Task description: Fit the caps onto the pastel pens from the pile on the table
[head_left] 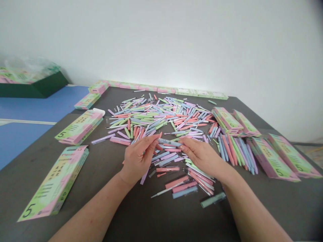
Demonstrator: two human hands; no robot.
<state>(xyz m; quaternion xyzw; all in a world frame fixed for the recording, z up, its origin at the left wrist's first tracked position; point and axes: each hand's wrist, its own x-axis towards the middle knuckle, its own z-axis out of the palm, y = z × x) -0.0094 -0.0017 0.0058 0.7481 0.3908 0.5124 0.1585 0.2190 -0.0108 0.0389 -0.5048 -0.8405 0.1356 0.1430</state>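
Note:
Between my hands, over the middle of the table, is a light blue pen (pixel 169 143) with small print on its barrel. My left hand (pixel 141 156) pinches its left end, and a coral tip shows at those fingertips; whether that is a separate piece I cannot tell. The pen's right end sits in the closed fingers of my right hand (pixel 200 156). Loose pen parts (pixel 151 117) in pink, green, blue and purple lie heaped behind the hands. Nearer to me are coral barrels (pixel 185 186), a white refill (pixel 170 187) and a greenish tube (pixel 213 200).
Printed cartons stand on the left (pixel 55 181) and on the right (pixel 274 158) of the dark table (pixel 126 211). A row of pens (pixel 237 149) lies beside the right cartons. More cartons (pixel 166 90) line the back edge. A dark green bin (pixel 32 87) stands on a blue surface at left.

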